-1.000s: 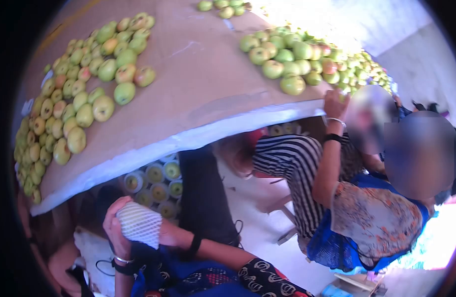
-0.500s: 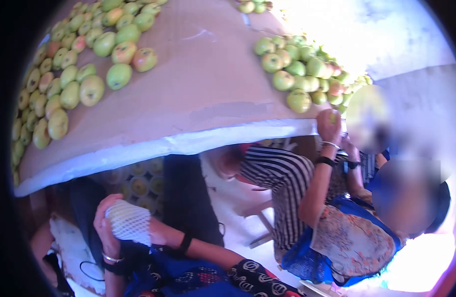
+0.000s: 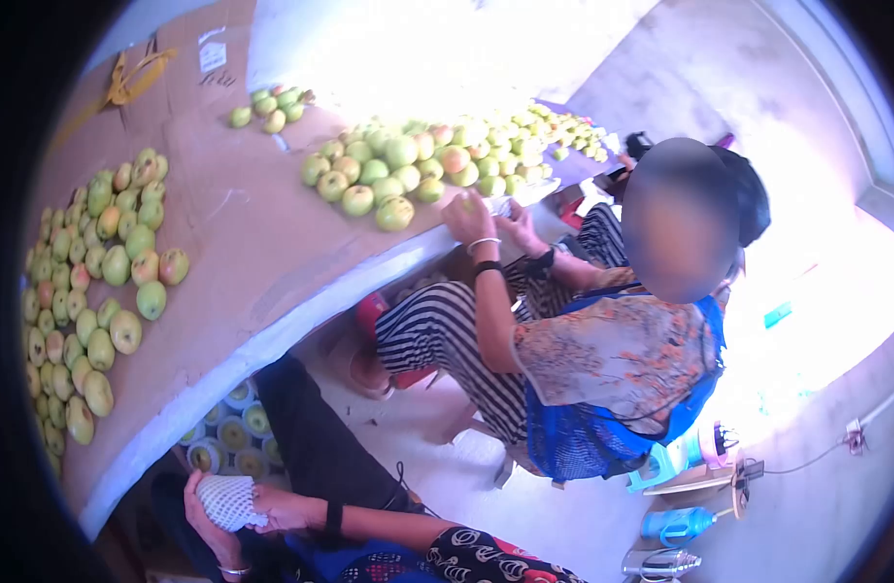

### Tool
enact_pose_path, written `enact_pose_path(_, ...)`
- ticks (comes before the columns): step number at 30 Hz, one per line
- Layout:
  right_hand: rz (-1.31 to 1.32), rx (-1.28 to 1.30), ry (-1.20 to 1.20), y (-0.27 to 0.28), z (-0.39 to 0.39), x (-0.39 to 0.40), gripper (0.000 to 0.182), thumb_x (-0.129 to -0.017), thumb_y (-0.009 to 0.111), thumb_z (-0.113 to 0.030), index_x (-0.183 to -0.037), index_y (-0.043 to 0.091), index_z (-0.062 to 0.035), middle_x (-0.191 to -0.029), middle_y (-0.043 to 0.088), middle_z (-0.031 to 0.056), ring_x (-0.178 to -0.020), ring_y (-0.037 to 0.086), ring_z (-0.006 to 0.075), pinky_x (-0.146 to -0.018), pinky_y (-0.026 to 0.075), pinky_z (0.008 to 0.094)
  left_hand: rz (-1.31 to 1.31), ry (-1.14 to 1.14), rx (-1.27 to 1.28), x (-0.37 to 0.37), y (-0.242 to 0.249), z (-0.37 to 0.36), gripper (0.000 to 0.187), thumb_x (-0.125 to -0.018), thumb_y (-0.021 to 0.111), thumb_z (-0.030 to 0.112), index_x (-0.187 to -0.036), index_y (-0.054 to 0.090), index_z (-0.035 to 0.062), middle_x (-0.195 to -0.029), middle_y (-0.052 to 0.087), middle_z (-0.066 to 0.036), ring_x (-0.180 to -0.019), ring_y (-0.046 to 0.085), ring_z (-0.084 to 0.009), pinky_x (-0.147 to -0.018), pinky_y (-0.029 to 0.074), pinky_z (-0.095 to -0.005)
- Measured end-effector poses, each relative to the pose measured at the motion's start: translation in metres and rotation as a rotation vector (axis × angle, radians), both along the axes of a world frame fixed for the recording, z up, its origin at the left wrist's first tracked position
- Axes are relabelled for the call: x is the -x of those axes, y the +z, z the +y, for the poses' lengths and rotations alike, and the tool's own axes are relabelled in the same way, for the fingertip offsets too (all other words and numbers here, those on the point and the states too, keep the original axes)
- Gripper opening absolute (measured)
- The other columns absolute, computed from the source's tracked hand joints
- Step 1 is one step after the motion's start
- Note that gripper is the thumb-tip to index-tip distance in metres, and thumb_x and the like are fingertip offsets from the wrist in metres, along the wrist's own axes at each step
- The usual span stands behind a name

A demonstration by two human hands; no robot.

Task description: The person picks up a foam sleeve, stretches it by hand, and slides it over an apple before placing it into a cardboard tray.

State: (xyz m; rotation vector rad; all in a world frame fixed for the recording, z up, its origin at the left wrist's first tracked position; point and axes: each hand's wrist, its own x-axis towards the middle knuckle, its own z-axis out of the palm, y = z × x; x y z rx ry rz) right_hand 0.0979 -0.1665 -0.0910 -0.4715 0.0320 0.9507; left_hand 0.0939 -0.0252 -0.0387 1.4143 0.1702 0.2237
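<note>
A white foam net [image 3: 228, 502] is held between my two hands, low in the view at the left. Its contents are hidden by the mesh. My left hand [image 3: 206, 522] wraps the net's left side, with a bangle at the wrist. At the net's right end, the fingers of my right hand [image 3: 280, 509] are pressed together on its edge. Behind my hands, below the table edge, green apples [image 3: 233, 432] lie in rows in a container.
A cardboard-covered table [image 3: 238, 233] with a pale padded edge bears a pile of apples [image 3: 117, 262] at left and another [image 3: 398, 160] farther back. A co-worker [image 3: 612, 360] in striped trousers sits at right, hands near the table edge. Beyond are a blue flask [image 3: 682, 525] and wall cable.
The view has turned to the right, so the table, apples and co-worker appear farther left. My hands remain on the foam net, now lower in the view.
</note>
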Motion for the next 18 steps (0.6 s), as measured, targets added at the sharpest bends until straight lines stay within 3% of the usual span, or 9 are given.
enact_pose_path(2, 0.024, 0.026, 0.004, -0.005, -0.001, 0.006, 0.029, -0.086, 0.054, -0.014, -0.114, 0.046, -0.0134, -0.091, 0.059, 0.0010, -0.074, 0.057, 0.0107, -0.059, 0.047, 0.0215, 0.004, -0.015, -0.192, 0.008, -0.008, 0.004, 0.044, -0.091, 0.033, 0.033, -0.108, 0.052, -0.0027, -0.099, 0.057, -0.011, -0.086, 0.057, -0.0190, -0.076, 0.046, -0.0314)
enact_pose_path(5, 0.061, -0.045, 0.028, -0.009, -0.008, 0.011, 0.031, -0.087, 0.053, -0.017, -0.117, 0.044, -0.0147, -0.096, 0.058, 0.0016, -0.078, 0.057, 0.0125, -0.062, 0.048, 0.0233, -0.004, -0.082, 0.029, 0.013, -0.007, -0.002, 0.044, -0.092, 0.033, 0.035, -0.107, 0.052, -0.0025, -0.099, 0.056, -0.011, -0.087, 0.056, -0.0192, -0.077, 0.046, -0.0315)
enact_pose_path(12, 0.135, 0.015, 0.029, 0.020, -0.007, 0.019, 0.030, -0.090, 0.051, -0.021, -0.118, 0.043, -0.0146, -0.097, 0.059, 0.0034, -0.081, 0.058, 0.0143, -0.065, 0.050, 0.0256, -0.056, -0.131, 0.051, 0.017, -0.013, 0.003, 0.049, -0.092, 0.034, 0.040, -0.110, 0.051, -0.0022, -0.101, 0.055, -0.012, -0.090, 0.055, -0.0193, -0.079, 0.045, -0.0316)
enact_pose_path(14, 0.188, 0.049, 0.011, 0.025, -0.006, 0.025, 0.028, -0.091, 0.051, -0.021, -0.117, 0.044, -0.0142, -0.097, 0.059, 0.0038, -0.081, 0.059, 0.0142, -0.064, 0.051, 0.0253, -0.048, -0.005, 0.056, 0.022, 0.005, -0.007, 0.044, -0.090, 0.039, 0.035, -0.110, 0.051, -0.0027, -0.103, 0.055, -0.012, -0.091, 0.054, -0.0190, -0.081, 0.044, -0.0314)
enact_pose_path(18, 0.181, -0.013, -0.011, 0.006, -0.004, 0.022, 0.024, -0.090, 0.052, -0.020, -0.112, 0.045, -0.0132, -0.093, 0.059, 0.0040, -0.077, 0.059, 0.0139, -0.062, 0.051, 0.0243, -0.071, -0.106, -0.032, 0.022, -0.004, 0.002, 0.039, -0.086, 0.044, 0.026, -0.111, 0.051, -0.0029, -0.104, 0.054, -0.012, -0.093, 0.053, -0.0187, -0.082, 0.043, -0.0311)
